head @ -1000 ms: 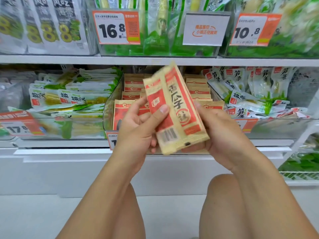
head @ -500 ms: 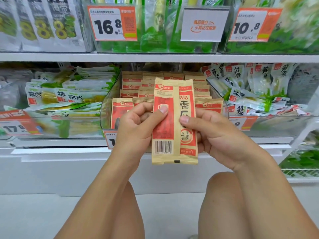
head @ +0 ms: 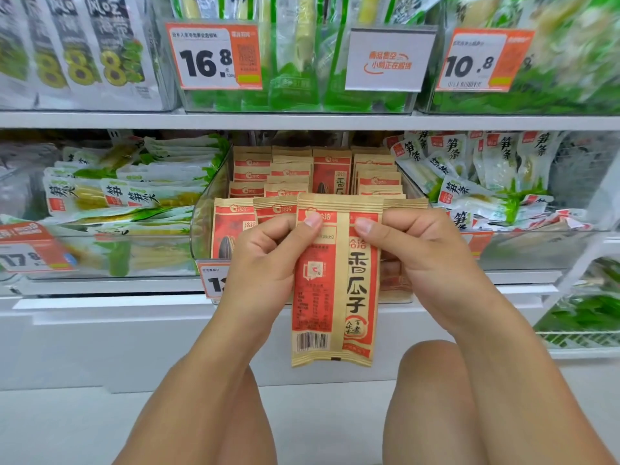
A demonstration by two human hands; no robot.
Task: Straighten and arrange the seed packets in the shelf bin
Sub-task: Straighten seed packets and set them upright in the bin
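I hold one tan and red seed packet point(head: 337, 283) upright in front of the shelf, its back side with a barcode facing me. My left hand point(head: 268, 260) pinches its upper left part with thumb on top. My right hand point(head: 419, 253) pinches its upper right part the same way. Behind it stands the clear shelf bin point(head: 201, 229), filled with several rows of matching seed packets point(head: 288, 172) standing on edge. One packet point(head: 330, 176) in the back rows faces forward and stands taller than its neighbours.
Clear bins of green and white bamboo-shoot packs flank the seed bin at left point(head: 127, 196) and right point(head: 486, 169). The upper shelf point(head: 302, 120) carries price tags 16.8 point(head: 214, 57) and 10.8 point(head: 483, 60). My bare knees are below, over a pale floor.
The packet was tilted a second ago; both hands have turned it upright and slid their pinch up to its top edge. It now hangs straight, closer to the bin front.
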